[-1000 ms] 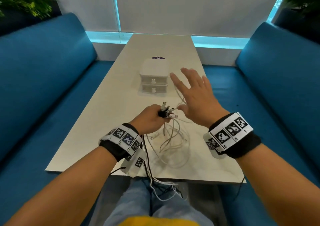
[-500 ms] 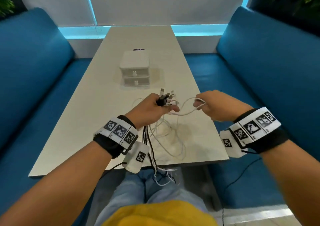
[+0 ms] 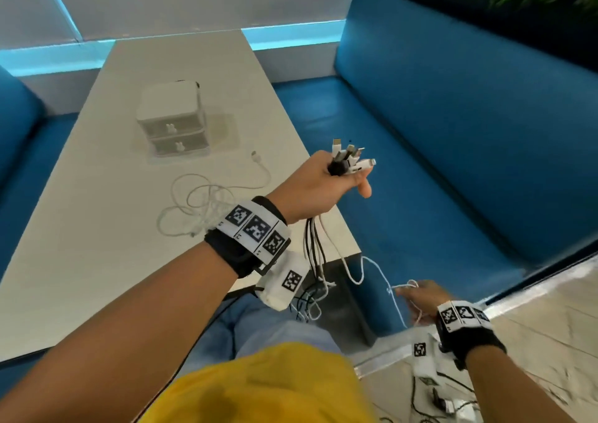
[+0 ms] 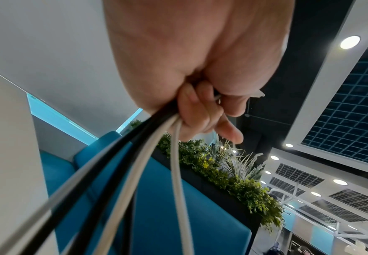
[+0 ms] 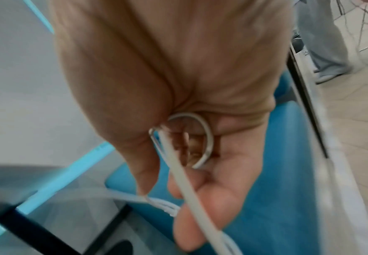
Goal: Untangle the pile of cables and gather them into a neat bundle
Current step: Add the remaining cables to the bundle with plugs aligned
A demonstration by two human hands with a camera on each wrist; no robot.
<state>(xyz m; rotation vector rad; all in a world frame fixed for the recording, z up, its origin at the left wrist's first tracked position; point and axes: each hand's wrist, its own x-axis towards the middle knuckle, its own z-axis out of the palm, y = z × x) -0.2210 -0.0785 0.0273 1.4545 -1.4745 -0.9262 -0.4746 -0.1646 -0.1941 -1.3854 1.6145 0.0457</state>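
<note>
- Our left hand (image 3: 318, 184) is closed in a fist around a bunch of black and white cables (image 3: 314, 244), connector ends (image 3: 351, 160) protruding above the fist, beyond the table's right edge.
- Our right hand (image 3: 420, 299), low beside the blue bench (image 3: 453, 150), pinches a single white cable (image 3: 372, 264) between thumb and fingers.
- Further white cables (image 3: 200, 205) lie in loose loops on the table (image 3: 97, 260), near a small white drawer unit (image 3: 171, 118).

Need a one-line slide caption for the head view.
Left hand grips gathered cable ends; right hand draws one white cable past the table edge.
</note>
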